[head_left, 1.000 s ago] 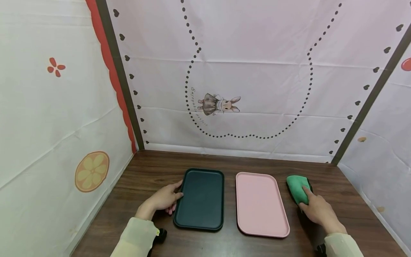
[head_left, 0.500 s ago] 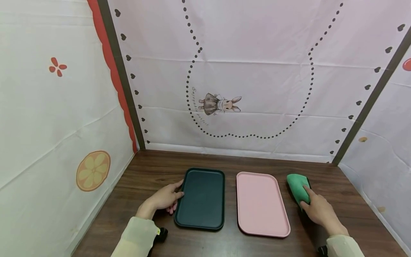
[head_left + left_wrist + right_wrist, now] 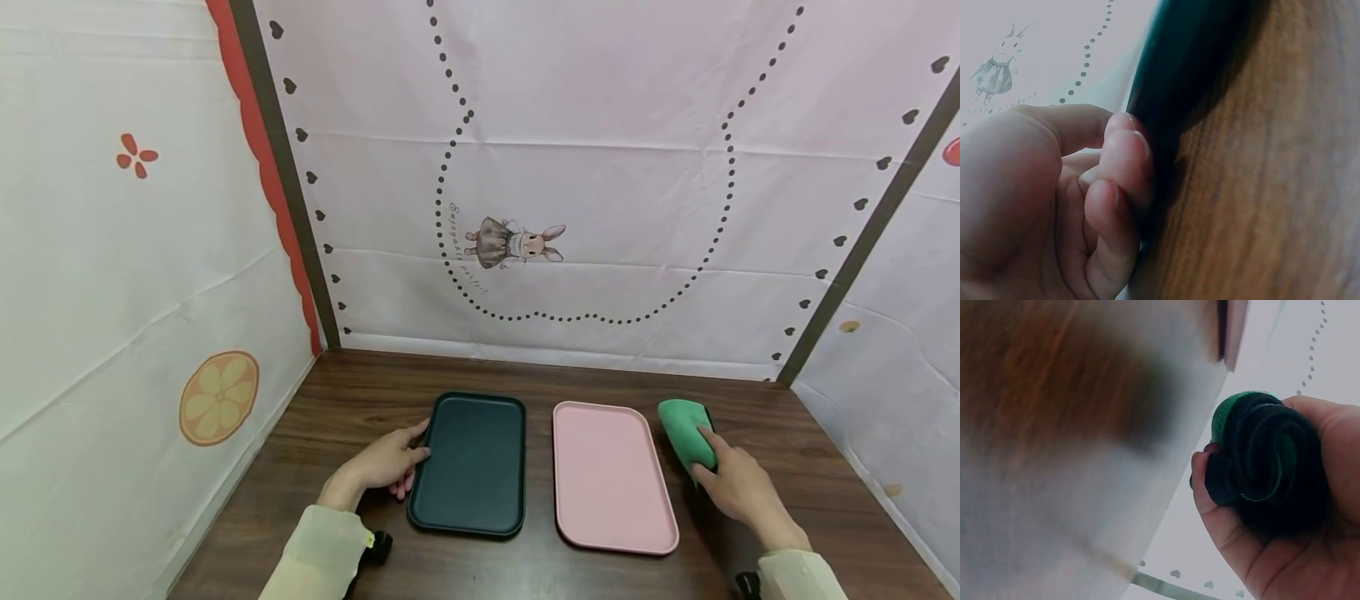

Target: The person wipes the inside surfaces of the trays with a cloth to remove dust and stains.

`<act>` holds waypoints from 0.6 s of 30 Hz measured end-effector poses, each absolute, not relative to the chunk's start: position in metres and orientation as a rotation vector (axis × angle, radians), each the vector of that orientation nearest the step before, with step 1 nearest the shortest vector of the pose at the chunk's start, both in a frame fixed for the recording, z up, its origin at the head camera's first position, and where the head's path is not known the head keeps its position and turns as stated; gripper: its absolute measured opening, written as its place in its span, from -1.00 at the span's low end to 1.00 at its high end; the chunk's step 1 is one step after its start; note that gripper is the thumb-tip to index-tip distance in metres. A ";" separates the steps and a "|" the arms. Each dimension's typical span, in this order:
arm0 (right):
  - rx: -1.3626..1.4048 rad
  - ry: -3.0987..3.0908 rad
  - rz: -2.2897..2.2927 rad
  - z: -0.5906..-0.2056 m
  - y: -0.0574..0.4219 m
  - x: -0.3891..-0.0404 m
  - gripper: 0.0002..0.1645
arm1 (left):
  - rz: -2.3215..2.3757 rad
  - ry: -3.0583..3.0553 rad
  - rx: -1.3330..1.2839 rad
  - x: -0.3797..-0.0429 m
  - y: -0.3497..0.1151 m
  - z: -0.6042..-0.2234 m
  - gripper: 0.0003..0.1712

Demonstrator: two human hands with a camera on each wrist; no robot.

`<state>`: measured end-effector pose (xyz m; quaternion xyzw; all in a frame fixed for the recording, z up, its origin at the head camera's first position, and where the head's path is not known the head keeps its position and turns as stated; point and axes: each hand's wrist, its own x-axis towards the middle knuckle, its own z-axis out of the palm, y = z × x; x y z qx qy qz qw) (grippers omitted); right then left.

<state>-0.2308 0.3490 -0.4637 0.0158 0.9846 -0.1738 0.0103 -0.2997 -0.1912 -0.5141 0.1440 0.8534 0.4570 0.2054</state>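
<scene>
My left hand [image 3: 386,461] grips the left edge of a dark green rectangular tray [image 3: 468,467], thumb at the rim. The left wrist view shows its curled fingers [image 3: 1125,159] against the tray's side [image 3: 1172,69], close to the wooden surface. To the right, my right hand [image 3: 742,487] holds a rolled-up green cloth [image 3: 686,429] between thumb and fingers. In the right wrist view the cloth's end [image 3: 1266,450] shows dark, knit-looking layers coiled inside a green outer face, with fingers curled round it. The cloth's underside is hidden in the head view.
A pink rectangular tray [image 3: 613,479] lies between the dark green tray and the cloth. Both trays are on a dark wood-grain table [image 3: 360,375]. Printed white fabric walls [image 3: 600,208] close off the back and both sides.
My right hand has moved slightly left and away from me with the rolled-up cloth, toward the pink tray. My left hand and both trays have stayed in place.
</scene>
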 end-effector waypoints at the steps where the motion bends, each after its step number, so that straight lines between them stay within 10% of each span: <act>1: 0.048 3.077 -0.543 -0.463 0.347 -0.231 -0.14 | 1.272 2.380 0.404 -0.299 -0.191 -0.514 -0.24; 18: 0.013 3.105 -0.568 -0.450 0.318 -0.229 -0.15 | 1.284 2.366 0.385 -0.299 -0.192 -0.514 -0.23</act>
